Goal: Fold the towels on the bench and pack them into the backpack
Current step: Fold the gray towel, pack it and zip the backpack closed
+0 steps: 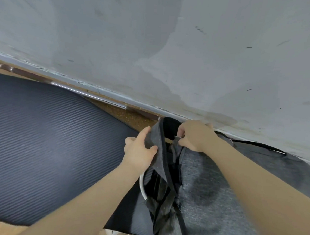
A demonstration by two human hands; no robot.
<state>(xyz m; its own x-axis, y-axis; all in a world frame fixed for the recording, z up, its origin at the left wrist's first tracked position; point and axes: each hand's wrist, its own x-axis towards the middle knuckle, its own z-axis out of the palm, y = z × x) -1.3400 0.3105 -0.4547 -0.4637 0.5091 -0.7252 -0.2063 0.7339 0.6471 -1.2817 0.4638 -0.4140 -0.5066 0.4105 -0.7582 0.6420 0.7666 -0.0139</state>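
Note:
A grey fabric backpack [207, 200] lies at the right on a dark ribbed mat [44, 133], its top toward the wall. My left hand [140, 150] grips the grey flap edge with its black trim at the bag's opening. My right hand [195, 135] pinches a small metal zipper pull at the top of the bag. The opening between the hands shows a dark interior. No towel is in view.
A pale, stained wall [174, 45] fills the upper half. A chrome bar [89, 95] lies along the wall's base on the brown speckled floor. A white curved rim [142, 188] shows by the bag's left side. Black straps trail at the far right.

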